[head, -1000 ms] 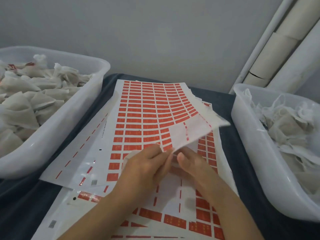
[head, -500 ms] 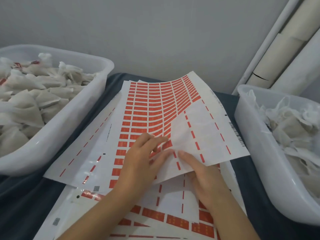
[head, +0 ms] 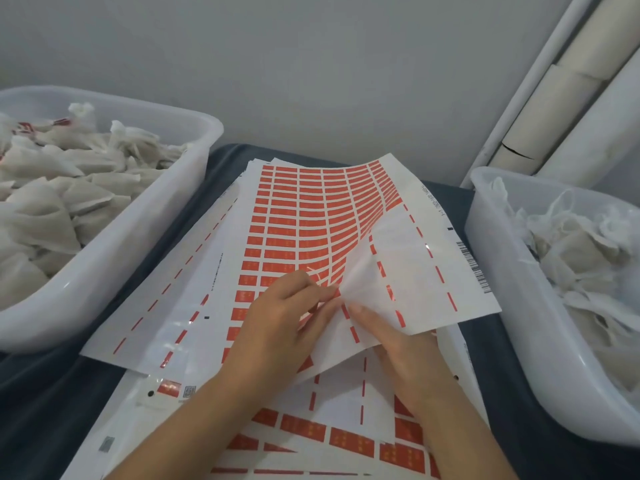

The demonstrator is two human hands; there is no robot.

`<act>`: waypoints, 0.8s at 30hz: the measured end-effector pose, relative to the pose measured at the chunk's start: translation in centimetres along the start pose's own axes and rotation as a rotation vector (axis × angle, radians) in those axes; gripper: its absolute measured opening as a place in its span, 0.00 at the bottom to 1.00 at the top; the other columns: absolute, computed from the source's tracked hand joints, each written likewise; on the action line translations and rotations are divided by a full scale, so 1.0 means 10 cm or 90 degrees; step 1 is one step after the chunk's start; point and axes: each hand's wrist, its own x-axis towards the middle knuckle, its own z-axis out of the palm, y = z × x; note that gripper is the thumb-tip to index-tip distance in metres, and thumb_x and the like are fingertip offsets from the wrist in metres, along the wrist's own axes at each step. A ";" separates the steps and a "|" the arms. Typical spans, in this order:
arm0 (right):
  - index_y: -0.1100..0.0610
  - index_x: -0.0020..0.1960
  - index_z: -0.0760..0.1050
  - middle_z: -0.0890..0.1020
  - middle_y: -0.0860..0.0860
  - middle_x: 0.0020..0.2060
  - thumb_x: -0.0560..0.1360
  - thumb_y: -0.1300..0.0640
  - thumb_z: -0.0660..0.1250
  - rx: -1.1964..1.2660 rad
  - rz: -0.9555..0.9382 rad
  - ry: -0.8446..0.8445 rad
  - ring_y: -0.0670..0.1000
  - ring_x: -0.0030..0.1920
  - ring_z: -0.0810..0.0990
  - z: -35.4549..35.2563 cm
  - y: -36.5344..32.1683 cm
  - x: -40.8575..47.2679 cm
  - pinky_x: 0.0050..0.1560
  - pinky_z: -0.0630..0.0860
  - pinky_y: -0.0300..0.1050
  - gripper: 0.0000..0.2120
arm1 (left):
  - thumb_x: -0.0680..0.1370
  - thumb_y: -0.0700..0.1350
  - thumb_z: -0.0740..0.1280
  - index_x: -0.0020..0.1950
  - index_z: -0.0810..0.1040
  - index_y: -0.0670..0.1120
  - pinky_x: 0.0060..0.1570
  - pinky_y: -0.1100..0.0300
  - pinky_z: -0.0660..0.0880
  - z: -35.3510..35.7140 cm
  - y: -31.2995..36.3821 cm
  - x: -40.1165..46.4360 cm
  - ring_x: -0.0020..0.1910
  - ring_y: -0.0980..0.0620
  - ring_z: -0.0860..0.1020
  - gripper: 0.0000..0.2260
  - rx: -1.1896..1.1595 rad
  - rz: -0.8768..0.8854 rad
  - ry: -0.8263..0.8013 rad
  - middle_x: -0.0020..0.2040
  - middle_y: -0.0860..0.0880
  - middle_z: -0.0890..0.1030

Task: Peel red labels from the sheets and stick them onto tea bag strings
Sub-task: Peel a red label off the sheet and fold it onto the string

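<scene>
A top label sheet (head: 304, 216) with rows of red labels lies over other sheets on the dark cloth. Its right side is peeled bare, curls upward and shows only red dashes. My left hand (head: 284, 320) pinches this sheet with fingertips and thumb at the near edge of the red grid. My right hand (head: 398, 344) grips the sheet's near edge, thumb on top and fingers hidden beneath. A lower sheet (head: 346, 434) with larger red labels lies under my wrists. White tea bags (head: 69, 188) fill the left tub. More tea bags with strings (head: 581, 258) fill the right tub.
The left white plastic tub (head: 194, 157) and the right white plastic tub (head: 498, 271) flank the sheets closely. A dark blue cloth (head: 52, 393) covers the table. Cardboard tubes (head: 554, 98) lean against the grey wall at the back right.
The folded-over bare part of the top sheet has swung back out to the right. My left hand moved from flat fingers on the sheet to a pinch at the red grid's edge.
</scene>
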 end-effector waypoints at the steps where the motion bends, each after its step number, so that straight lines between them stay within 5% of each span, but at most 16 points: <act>1: 0.38 0.52 0.70 0.81 0.44 0.49 0.55 0.39 0.72 -0.008 0.003 0.002 0.50 0.49 0.80 0.00 0.00 0.00 0.55 0.77 0.55 0.26 | 0.72 0.50 0.64 0.50 0.83 0.43 0.45 0.72 0.68 0.00 0.00 0.00 0.42 0.60 0.73 0.14 0.010 0.004 -0.002 0.45 0.54 0.79; 12: 0.38 0.53 0.69 0.80 0.44 0.50 0.54 0.39 0.72 -0.022 0.010 -0.005 0.50 0.51 0.80 0.00 -0.04 -0.01 0.55 0.77 0.56 0.29 | 0.72 0.52 0.62 0.49 0.82 0.46 0.45 0.72 0.67 -0.02 0.00 0.02 0.40 0.65 0.72 0.15 -0.032 -0.056 0.002 0.44 0.60 0.74; 15: 0.38 0.55 0.70 0.81 0.44 0.51 0.54 0.40 0.73 0.009 0.007 -0.010 0.51 0.53 0.80 0.00 -0.06 -0.02 0.57 0.76 0.58 0.31 | 0.72 0.52 0.65 0.43 0.75 0.57 0.42 0.74 0.69 0.00 0.00 0.05 0.40 0.62 0.74 0.02 -0.059 -0.140 0.015 0.41 0.66 0.72; 18: 0.39 0.56 0.70 0.81 0.44 0.51 0.55 0.41 0.73 0.023 0.020 -0.006 0.51 0.53 0.80 0.00 -0.07 -0.02 0.56 0.77 0.57 0.30 | 0.72 0.52 0.66 0.37 0.71 0.61 0.40 0.78 0.70 -0.01 -0.04 0.08 0.44 0.66 0.74 0.06 -0.091 -0.211 0.072 0.40 0.65 0.73; 24: 0.43 0.58 0.73 0.84 0.47 0.49 0.66 0.52 0.73 0.120 0.054 -0.005 0.52 0.51 0.82 -0.05 -0.11 0.02 0.51 0.79 0.54 0.22 | 0.66 0.59 0.61 0.40 0.75 0.58 0.34 0.78 0.70 -0.10 -0.02 0.13 0.45 0.73 0.74 0.09 -0.254 -0.334 0.232 0.38 0.68 0.78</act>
